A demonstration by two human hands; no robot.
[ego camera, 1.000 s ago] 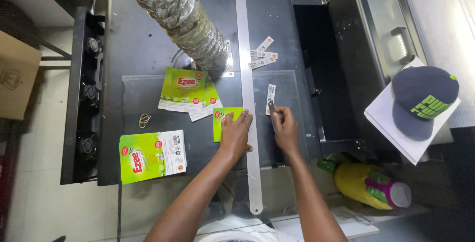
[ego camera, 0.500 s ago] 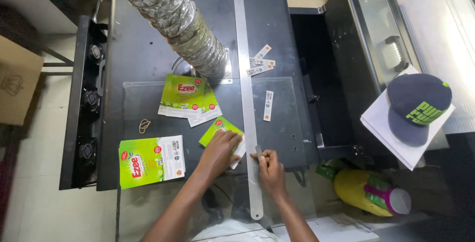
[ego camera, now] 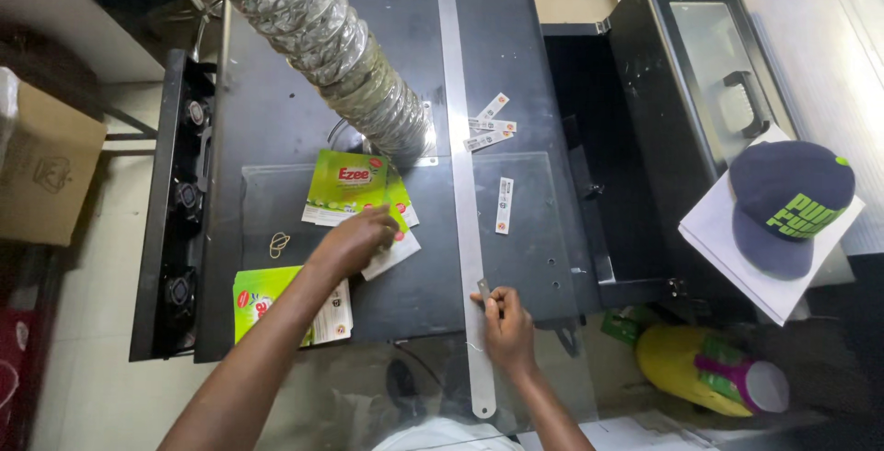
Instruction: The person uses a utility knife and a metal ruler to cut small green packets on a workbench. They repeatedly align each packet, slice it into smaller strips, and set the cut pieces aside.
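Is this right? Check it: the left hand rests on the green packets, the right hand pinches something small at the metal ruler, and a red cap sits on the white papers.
One slip: the cap is dark navy, not red, as the head view shows.

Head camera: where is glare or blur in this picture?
Head view: sharp overall; light glints on the foil duct and the long metal strip; the top right corner is washed out; the right hand and left hand show no motion blur.

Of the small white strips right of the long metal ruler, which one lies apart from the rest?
The upright white strip, alone on the machine top just right of the ruler. The other three lie fanned together further up.
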